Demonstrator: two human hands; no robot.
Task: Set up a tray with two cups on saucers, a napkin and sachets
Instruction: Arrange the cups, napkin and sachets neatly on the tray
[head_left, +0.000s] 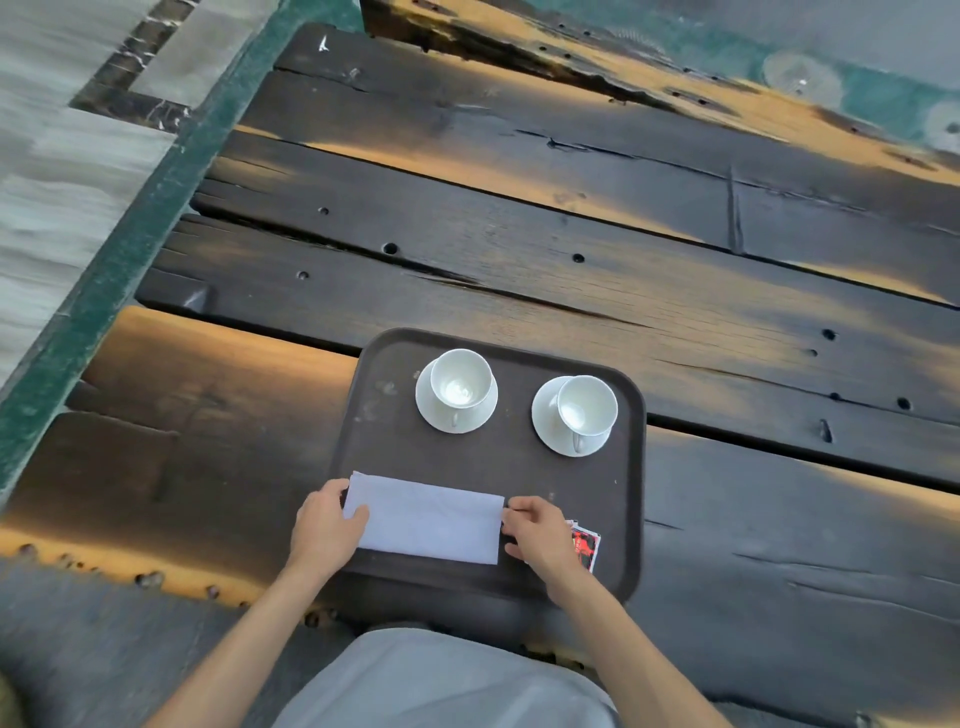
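Both bare forearms reach forward from the bottom of the view and converge on the folded white paper napkin (426, 519). The left hand (324, 527) sits at the napkin's left end, palm down, its thumb lying over the top of the paper and the fingers curled around the short edge. The right hand (537, 535) sits at the napkin's right end, wrist bent slightly inward, its fingertips (511, 506) pinching the short edge. The two hands are level with each other, the whole napkin between them, neither one touching the other.
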